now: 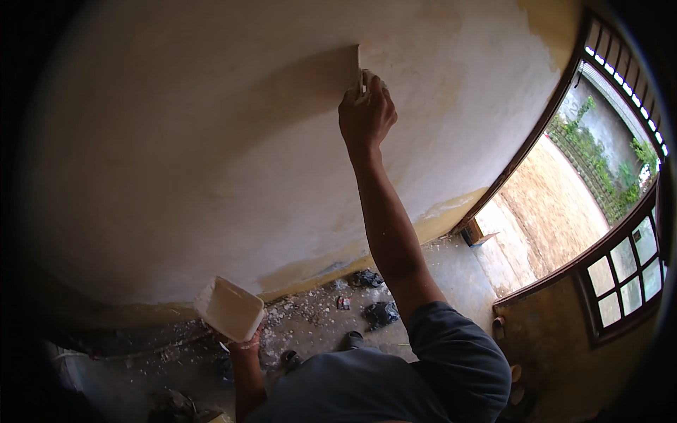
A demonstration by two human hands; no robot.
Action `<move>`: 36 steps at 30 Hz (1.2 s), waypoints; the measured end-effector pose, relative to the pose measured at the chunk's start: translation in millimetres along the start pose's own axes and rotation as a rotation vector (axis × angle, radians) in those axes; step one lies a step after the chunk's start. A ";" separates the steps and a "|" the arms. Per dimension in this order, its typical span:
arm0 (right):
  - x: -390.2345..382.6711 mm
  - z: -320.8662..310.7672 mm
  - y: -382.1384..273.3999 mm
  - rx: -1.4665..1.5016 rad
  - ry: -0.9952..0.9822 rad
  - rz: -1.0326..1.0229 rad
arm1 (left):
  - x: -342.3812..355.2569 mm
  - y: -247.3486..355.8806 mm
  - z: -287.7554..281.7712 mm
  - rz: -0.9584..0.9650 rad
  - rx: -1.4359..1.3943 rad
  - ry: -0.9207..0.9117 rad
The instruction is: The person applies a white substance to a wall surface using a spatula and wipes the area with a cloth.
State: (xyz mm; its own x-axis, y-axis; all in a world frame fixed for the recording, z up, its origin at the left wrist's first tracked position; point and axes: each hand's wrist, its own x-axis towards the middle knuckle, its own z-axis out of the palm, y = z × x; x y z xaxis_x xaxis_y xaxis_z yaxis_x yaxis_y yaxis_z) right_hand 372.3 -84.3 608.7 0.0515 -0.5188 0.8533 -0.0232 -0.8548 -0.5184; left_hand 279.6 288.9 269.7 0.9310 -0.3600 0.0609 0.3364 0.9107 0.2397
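Observation:
My right hand (368, 116) is raised high on the wall, its fingers closed on a putty knife (359, 65). The thin blade stands edge-on at the wall (233, 162), which is coated in whitish filler with yellowish patches. Low on the left, my left hand (248, 340) grips a pale rectangular plastic tub (234, 310) from beneath, so most of its fingers are hidden. Whitish residue covers the tub's rim and sides. How much filler lies inside I cannot make out.
Crumbled debris (300, 317) litters the floor along the wall's foot, with black plastic bags (381, 314) among it. On the right is an open doorway (543, 204) beside a paned window (624, 271). A cardboard box (474, 234) sits by the door frame.

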 end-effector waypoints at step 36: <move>103.7 -54.7 123.5 -0.219 0.075 0.382 | 18.2 -25.0 -2.0 -0.061 0.079 -0.087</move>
State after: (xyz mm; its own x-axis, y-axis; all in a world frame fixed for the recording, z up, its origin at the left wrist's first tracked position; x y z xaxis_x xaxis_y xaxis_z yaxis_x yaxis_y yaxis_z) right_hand 320.2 -244.0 636.2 -0.0738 -0.7897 0.6091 -0.2379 -0.5792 -0.7797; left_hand 288.4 260.0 262.9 0.8922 -0.4333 0.1272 0.3764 0.8692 0.3206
